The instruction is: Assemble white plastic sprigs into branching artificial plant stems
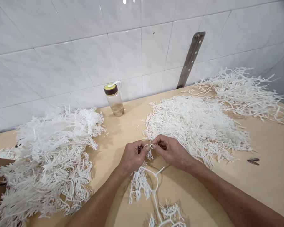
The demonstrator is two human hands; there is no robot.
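Both hands meet at the middle of the table. My left hand point(132, 157) pinches a small white plastic sprig point(150, 154) between thumb and forefinger. From the other side my right hand point(171, 152) pinches the top of the same sprig; the fingertips nearly touch and hide part of it. Just below them lies a white branched plastic stem point(155, 198) with tufts of fine sprigs point(139, 184) on its left arm and near the bottom edge. Whether the held sprig is joined to this stem I cannot tell.
A pile of small white sprigs point(194, 123) lies beyond my right hand, with longer bare stems point(248, 91) behind it. Tufted branches point(56, 157) are heaped at left. A bottle point(115, 102) stands near the tiled wall. Right, small dark clippers or seed-like pieces point(253, 161) lie; a metal bracket point(191, 60) leans behind.
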